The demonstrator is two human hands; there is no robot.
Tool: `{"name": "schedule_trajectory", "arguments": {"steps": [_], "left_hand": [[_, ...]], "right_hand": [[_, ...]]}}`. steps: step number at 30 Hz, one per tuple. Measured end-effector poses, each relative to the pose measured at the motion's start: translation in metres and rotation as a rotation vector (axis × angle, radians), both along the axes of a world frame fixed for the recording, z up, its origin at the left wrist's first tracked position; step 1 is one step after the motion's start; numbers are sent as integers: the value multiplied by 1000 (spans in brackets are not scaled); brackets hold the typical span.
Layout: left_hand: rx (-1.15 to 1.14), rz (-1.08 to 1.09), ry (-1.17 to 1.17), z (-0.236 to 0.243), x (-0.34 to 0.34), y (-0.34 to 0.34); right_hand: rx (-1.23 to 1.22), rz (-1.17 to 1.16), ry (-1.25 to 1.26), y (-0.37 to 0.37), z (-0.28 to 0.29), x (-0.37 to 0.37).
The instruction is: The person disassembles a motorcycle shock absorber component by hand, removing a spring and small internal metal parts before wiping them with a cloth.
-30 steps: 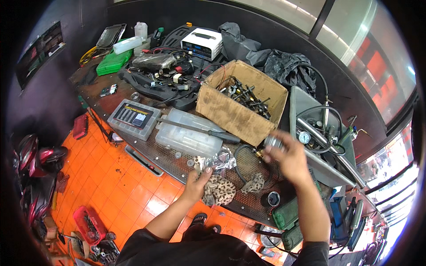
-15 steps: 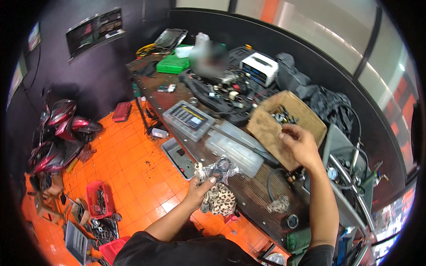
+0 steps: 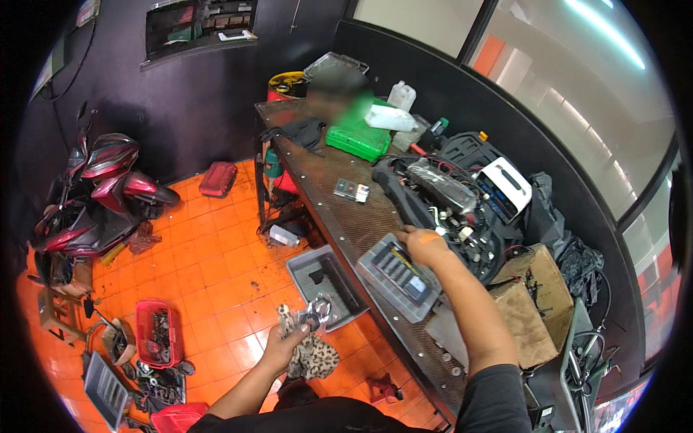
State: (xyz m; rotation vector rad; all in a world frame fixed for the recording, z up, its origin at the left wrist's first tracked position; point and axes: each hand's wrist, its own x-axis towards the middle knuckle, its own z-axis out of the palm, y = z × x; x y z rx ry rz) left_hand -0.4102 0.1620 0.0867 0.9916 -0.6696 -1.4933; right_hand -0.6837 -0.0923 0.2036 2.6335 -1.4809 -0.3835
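Observation:
My left hand [image 3: 280,348] is closed around a leopard-print cloth [image 3: 315,358] and a dark, ring-shaped part [image 3: 310,321] with clear plastic wrap [image 3: 325,309] about it. They are held up over the floor, beside the bench edge. My right hand [image 3: 426,247] reaches across the workbench [image 3: 339,220] to the far edge of a clear-lidded organizer case [image 3: 390,278]. Its fingers are curled down there; whatever lies beneath them is hidden. A small card-like packet [image 3: 351,190] lies on the bench beyond that hand.
A cardboard box [image 3: 523,317] and a white device [image 3: 505,187] stand right of my right arm, near piled dark hoses and connectors. Farther back is a green case [image 3: 357,141]. Below the bench edge sits a grey tray [image 3: 302,278]; a red scooter [image 3: 108,191] and red basket [image 3: 142,339] stand left.
My right hand has moved from beside the cardboard box to the organizer case's far edge. The view has turned left. My left hand keeps hold of the cloth and ring-shaped part.

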Motion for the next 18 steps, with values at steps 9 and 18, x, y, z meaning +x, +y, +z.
{"name": "schedule_trajectory", "arguments": {"steps": [9, 18], "left_hand": [[43, -62, 155, 16, 42, -63], [-13, -193, 208, 44, 19, -71]], "right_hand": [[-272, -333, -855, 14, 19, -2], [867, -479, -2405, 158, 26, 103]]}}
